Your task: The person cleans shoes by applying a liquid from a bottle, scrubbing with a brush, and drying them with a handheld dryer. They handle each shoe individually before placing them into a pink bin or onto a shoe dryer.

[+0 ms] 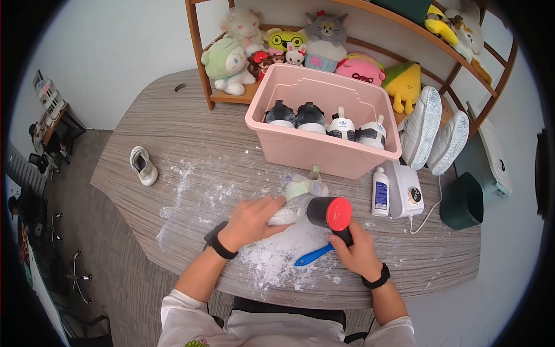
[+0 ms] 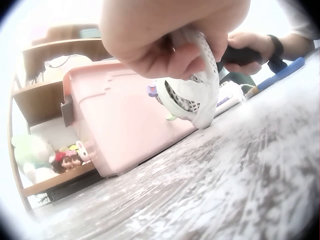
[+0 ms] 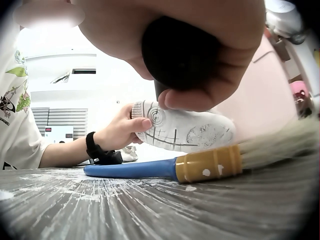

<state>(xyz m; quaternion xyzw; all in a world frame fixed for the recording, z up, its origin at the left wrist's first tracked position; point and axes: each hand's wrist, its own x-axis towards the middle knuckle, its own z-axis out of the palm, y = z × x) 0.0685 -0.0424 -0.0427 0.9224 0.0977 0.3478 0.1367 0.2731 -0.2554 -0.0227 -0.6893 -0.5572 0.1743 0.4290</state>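
My left hand (image 1: 250, 222) grips a small white shoe (image 1: 287, 212) over the powdered part of the table. Its sole (image 3: 172, 129) faces the right wrist camera, with white powder on the tread. With my right hand (image 1: 359, 253) I hold a black hair dryer (image 1: 317, 211) by its handle; the red end (image 1: 339, 214) points up toward the head camera and the barrel is close beside the shoe. A brush with a blue handle (image 1: 314, 254) lies on the table under the right hand, its pale bristles (image 3: 280, 145) showing in the right wrist view.
Behind the hands stands a pink bin (image 1: 324, 151) holding several shoes. Another small shoe (image 1: 143, 166) sits at the left. To the right are a white bottle (image 1: 380, 194), a white shoe-drying device (image 1: 407, 194) bearing two upright shoes, and a dark green bin (image 1: 462, 202). White powder covers the table's front.
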